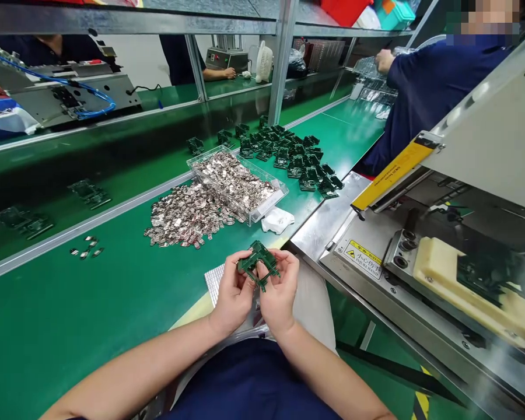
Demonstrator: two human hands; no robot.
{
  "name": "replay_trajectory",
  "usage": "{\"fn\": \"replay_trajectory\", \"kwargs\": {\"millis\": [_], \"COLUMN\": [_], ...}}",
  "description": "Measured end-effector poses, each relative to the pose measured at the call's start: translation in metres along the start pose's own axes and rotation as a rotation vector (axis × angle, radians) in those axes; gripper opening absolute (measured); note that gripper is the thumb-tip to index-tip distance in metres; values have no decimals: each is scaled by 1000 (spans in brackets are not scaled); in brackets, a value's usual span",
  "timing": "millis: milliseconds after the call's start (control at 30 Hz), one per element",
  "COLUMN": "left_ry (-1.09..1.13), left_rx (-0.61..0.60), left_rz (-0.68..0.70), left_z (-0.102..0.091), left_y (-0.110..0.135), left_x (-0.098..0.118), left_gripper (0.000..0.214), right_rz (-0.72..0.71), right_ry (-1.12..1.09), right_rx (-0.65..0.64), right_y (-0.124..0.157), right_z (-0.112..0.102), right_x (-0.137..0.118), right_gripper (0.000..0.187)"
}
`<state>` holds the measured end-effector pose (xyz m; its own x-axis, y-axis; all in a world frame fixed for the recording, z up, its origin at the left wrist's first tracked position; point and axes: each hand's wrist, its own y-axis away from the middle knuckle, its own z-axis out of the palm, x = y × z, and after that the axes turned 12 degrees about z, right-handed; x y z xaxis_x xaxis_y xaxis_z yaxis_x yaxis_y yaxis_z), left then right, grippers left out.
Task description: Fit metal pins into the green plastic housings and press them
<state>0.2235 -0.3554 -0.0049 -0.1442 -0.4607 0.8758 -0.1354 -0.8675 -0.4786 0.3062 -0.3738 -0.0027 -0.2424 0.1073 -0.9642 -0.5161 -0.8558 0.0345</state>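
Observation:
Between both hands, in front of my body, is a dark green plastic frame part (pixel 259 259) with cut-outs. My left hand (pixel 235 287) grips its left side between thumb and fingers. On the other side my right hand (pixel 280 286) holds it, the thumb pressed at the frame's opening. A heap of small shiny metal pieces (pixel 184 216) lies on the green table beyond, beside a clear plastic tray (pixel 269 205) filled with the same pieces. Many similar green frame parts (pixel 295 154) are grouped behind the tray.
A machine with a yellow strip (pixel 391 172) and a cream block (pixel 459 286) stands at right. White crumpled tissue (pixel 277 220) lies by the tray. Several loose metal pieces (pixel 87 248) are at left. A metal post (pixel 282 70) holds the shelf. A co-worker (pixel 441 81) sits back right.

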Motion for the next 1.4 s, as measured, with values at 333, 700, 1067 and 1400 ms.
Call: {"fn": "replay_trajectory", "kwargs": {"millis": [333,700,1067,1400], "left_ry": [-35,146,99,151], "left_rx": [-139,-1203,-992,-1066], "left_rz": [-100,-123,73,-278], "left_z": [24,116,311,122], "left_y": [-6,-51,-96,-116], "left_x": [12,67,62,32], "left_gripper": [38,56,74,62], "right_rz": [-121,-494,-551,-141], "right_ry": [220,487,328,961], "right_rx": [-229,-150,625,316], "right_y": [-12,39,24,-48], "right_z": [-78,-250,-350,-321], "right_x": [-24,-140,-180,-201], "right_gripper": [55,72,64,60]}}
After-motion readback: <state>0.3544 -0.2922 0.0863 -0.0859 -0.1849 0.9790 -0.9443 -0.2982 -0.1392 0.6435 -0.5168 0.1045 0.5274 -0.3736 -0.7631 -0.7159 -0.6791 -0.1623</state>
